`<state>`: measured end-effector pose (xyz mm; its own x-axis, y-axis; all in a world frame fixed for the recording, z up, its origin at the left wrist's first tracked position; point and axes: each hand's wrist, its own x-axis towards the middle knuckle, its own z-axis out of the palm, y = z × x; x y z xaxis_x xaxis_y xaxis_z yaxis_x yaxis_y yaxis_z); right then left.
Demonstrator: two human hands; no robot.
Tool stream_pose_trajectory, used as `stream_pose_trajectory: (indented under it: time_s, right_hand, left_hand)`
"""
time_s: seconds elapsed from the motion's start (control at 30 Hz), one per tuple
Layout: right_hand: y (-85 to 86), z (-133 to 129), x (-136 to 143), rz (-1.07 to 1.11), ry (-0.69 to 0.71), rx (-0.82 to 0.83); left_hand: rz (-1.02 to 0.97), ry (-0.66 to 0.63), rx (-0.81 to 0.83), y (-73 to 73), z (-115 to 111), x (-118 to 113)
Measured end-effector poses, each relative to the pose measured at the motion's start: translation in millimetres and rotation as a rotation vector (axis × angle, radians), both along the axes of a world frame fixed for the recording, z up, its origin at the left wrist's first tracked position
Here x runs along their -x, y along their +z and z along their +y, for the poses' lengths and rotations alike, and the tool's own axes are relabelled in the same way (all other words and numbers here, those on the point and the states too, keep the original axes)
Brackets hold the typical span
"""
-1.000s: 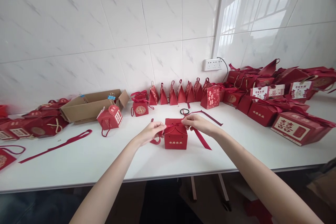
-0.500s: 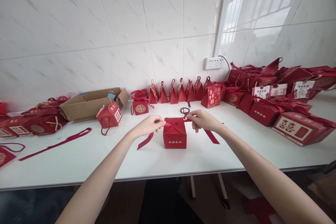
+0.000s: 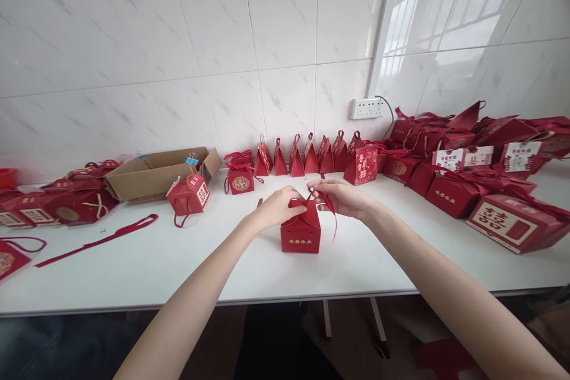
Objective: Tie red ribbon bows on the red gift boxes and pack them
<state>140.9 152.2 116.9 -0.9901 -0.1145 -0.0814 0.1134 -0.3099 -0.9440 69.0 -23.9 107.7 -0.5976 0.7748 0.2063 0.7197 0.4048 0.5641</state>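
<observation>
A small red gift box (image 3: 301, 236) with gold characters on its front stands upright on the table in front of me. Dark red ribbon (image 3: 330, 205) rises from its top. My left hand (image 3: 280, 208) is over the box's upper left corner, its fingers closed on the ribbon near the lid. On the right, my right hand (image 3: 341, 197) pinches the ribbon just above the lid, and one tail hangs down from its fingers. My fingers partly hide the top of the box and the point where the ribbon crosses.
Several red triangular boxes (image 3: 296, 160) line the wall. Red gift boxes are piled at right (image 3: 449, 193) and left (image 3: 75, 205). A cardboard box (image 3: 142, 178) with blue clips and a loose ribbon (image 3: 102, 240) lie on the left. A power strip (image 3: 367, 108) is on the wall.
My hands have come together over the box from either side. The ribbon, earlier pulled outward between them, is now gathered above the lid, and its right tail hangs from my right hand.
</observation>
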Motion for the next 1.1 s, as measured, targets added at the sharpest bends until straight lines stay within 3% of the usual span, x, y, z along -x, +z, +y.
stream_pose_trajectory:
  time_s: [0.17, 0.37, 0.43, 0.47, 0.53, 0.6, 0.67, 0.93, 1.1]
  right_hand:
    - [-1.5, 17, 1, -0.042, -0.129, 0.095]
    - [-8.0, 38, -4, 0.115, -0.735, -0.214]
    - [-9.7, 32, -5, 0.309, -0.813, -0.396]
    - [-10.6, 28, -5, 0.443, -0.771, -0.552]
    - [-12.5, 16, -2, 0.654, -0.502, -0.886]
    - [-14.3, 5, 2, 0.684, -0.188, -1.091]
    - [-15.2, -3, 6, 0.603, -0.055, -1.197]
    - [-0.8, -4, -3, 0.388, -0.059, -1.28]
    - [3.4, -1, -14, 0.186, -0.013, -1.118]
  left_hand:
    - [-0.159, -0.03, -0.005, -4.3, 7, 2]
    - [-0.309, -0.035, -0.054, -5.1, 2, 4]
    - [-0.3, -0.048, -0.042, -2.1, 3, 4]
    - [-0.294, -0.057, -0.034, -0.4, 4, 4]
    - [-0.277, -0.073, -0.017, 2.5, 6, 5]
    - [-0.257, -0.075, -0.011, 3.5, 7, 5]
    - [-0.25, -0.06, -0.015, 2.0, 6, 4]
    - [-0.237, 0.031, 0.004, -3.8, -9, 5]
    - [-0.287, 0.062, 0.158, 0.4, -25, 11]
